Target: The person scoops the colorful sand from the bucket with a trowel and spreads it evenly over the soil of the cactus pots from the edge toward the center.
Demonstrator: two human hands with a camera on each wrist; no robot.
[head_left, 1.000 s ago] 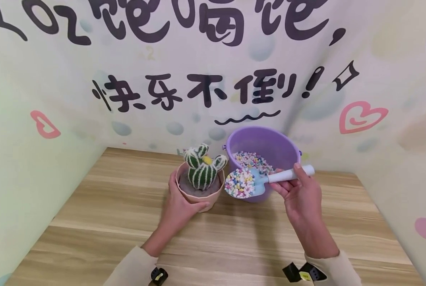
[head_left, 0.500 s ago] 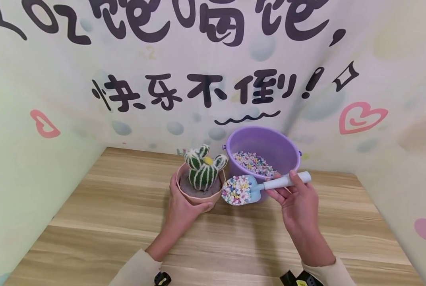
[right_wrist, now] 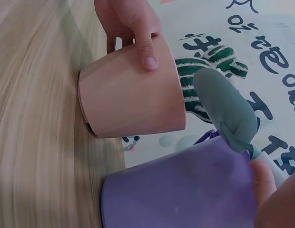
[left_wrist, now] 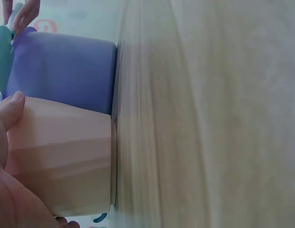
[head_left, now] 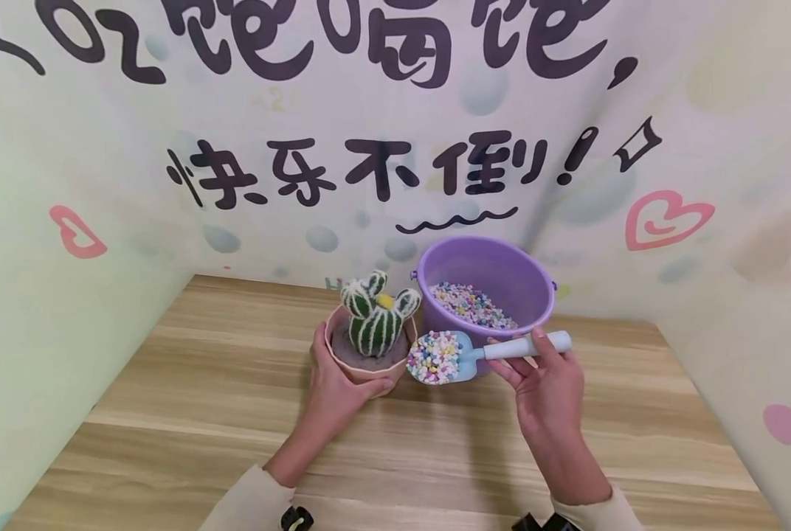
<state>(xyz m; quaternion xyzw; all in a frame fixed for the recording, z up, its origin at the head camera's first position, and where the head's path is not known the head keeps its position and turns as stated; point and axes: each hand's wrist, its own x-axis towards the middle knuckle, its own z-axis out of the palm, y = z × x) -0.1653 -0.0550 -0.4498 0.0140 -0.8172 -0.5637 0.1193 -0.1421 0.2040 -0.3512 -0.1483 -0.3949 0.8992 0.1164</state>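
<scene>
Since a second ago the scoop [head_left: 450,356] has dropped lower and moved left, off the bucket's mouth; its loaded blade now sits just beside the pot's right rim, in front of the bucket's near wall. Left hand and pot unchanged. Right hand [head_left: 543,383] is palm-up right of the scoop, thumb on top of the white handle and fingers [head_left: 511,369] curled under it, pinching it; handle runs roughly level, pointing right. Left hand [head_left: 334,376] wraps the near left side of the pink pot [head_left: 362,369], thumb [right_wrist: 146,50] pressed on the wall near the rim, fingers clamped round it. Pot stands upright on the wooden surface [head_left: 203,383], left of and touching or nearly touching the purple bucket [head_left: 485,273]; can't tell which. Pot: smooth matte plastic, faceted, tapering to the base. In it, a knitted green cactus [head_left: 375,321] with white ribs and a yellow tuft, on a grey filling. Scoop blade is pale blue, rounded, heaped with small pastel pebbles [head_left: 435,355]; the same pebbles lie in the round smooth-walled bucket. Surface is light wood-grain laminate.
</scene>
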